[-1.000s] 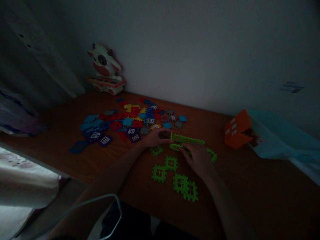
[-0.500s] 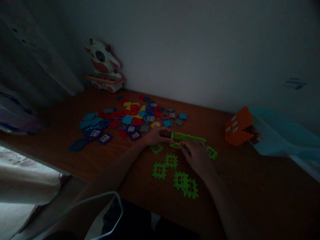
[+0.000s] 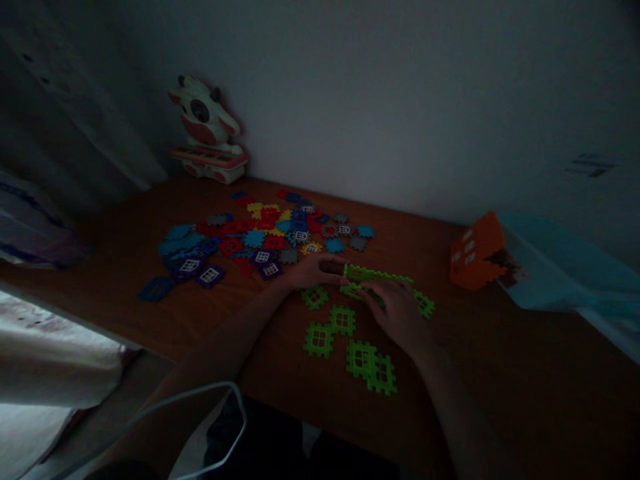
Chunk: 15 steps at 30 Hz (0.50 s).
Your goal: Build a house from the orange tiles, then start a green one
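Observation:
A lime-green structure of joined building tiles (image 3: 379, 274) stands on the table, its toothed top edges showing. My left hand (image 3: 316, 270) grips its left end, thumb in front and fingers behind. From the right, my right hand (image 3: 398, 312) has its fingers closed on the front green tile, covering much of it. Several loose green window tiles lie nearer me, among them a single tile (image 3: 319, 340) and an overlapping pair (image 3: 361, 359). One more green tile (image 3: 424, 304) is just right of my right hand.
A spread of red, blue, yellow, grey and purple tiles (image 3: 254, 239) covers the table's left middle. Behind it stands a cow-shaped toy keyboard (image 3: 207, 133). At right are an orange tile house (image 3: 477, 253) and a pale blue plastic bag (image 3: 545, 267). A white cable (image 3: 235, 387) hangs in front.
My right fingers have shifted very slightly on the front green tile. My left hand keeps its place at the structure's left end.

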{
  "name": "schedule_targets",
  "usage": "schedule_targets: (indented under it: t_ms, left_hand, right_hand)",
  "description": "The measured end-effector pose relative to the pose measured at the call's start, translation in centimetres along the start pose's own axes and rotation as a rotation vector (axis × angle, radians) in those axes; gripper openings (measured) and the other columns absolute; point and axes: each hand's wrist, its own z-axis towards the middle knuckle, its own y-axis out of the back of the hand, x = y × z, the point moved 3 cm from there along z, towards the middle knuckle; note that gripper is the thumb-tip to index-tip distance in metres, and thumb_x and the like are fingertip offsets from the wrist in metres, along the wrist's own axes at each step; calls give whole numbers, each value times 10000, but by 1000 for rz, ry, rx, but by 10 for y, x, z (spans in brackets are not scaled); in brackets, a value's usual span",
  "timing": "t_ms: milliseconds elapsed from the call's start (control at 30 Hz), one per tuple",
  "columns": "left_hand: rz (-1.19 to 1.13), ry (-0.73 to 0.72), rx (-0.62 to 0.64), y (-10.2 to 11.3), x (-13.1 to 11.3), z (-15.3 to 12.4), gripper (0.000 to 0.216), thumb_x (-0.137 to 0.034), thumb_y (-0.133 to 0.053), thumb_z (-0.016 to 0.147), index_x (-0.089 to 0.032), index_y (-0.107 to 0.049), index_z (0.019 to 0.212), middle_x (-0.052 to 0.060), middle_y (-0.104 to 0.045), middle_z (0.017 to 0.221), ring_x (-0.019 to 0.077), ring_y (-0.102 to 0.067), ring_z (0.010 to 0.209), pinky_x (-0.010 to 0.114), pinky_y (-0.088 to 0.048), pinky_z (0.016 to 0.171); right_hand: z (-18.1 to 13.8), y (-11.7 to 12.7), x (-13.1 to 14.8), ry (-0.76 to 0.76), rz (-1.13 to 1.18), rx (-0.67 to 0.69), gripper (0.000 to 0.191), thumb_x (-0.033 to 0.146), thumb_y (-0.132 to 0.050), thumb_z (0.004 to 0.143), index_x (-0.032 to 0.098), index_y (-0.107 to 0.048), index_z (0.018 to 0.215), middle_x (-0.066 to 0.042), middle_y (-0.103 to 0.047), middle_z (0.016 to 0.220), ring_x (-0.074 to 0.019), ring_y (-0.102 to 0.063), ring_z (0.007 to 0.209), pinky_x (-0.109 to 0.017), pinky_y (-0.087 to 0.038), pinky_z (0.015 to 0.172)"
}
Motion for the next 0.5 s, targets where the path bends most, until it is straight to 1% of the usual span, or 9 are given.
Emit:
schedule_targets:
  t_ms: [67, 167, 233, 333, 500]
  left_hand:
    - [20, 12, 5, 0, 0, 1, 588, -352, -890, 656, -183, -680, 1179, 96, -745, 1148, 257, -698, 1076, 446, -520, 985]
    - [65, 35, -22, 1, 2, 2, 596, -395, -868, 688, -183, -662, 1205, 96, -745, 1130, 256, -696, 1068, 445, -519, 974]
    - [70, 32, -40, 1, 4, 3, 581, -417, -858, 697, -183, -661, 1192, 96, -742, 1124, 250, -695, 1053, 436, -518, 965]
    - [58, 3, -30, -1, 6, 4, 547, -452, -847, 697, -186, -670, 1140, 80, -738, 1104, 230, -690, 1019, 408, -515, 941]
    - [53, -27, -38, -3, 5, 3, 545, -514, -822, 705, -169, -663, 1096, 65, -724, 1061, 203, -674, 960, 362, -509, 881]
  right_hand:
    - [0, 1, 1, 11, 5, 6, 248, 338, -485, 1015, 248, -715, 1048, -58, -784, 981, -255, -711, 901, -457, -468, 849]
    - [0, 3, 3, 41, -2, 13, 235, 296, -483, 1015, 247, -699, 1094, -59, -783, 996, -256, -708, 905, -464, -469, 859]
    - [0, 4, 5, 65, -19, 18, 235, 265, -478, 1011, 251, -689, 1113, -59, -782, 1016, -255, -704, 906, -470, -468, 871]
    - [0, 6, 6, 87, -50, 22, 243, 227, -474, 996, 252, -680, 1124, -64, -779, 1016, -261, -701, 904, -483, -464, 882]
    - [-1, 8, -2, 71, -68, 13, 297, 133, -488, 904, 227, -667, 1122, -74, -767, 1021, -269, -696, 932, -477, -471, 869]
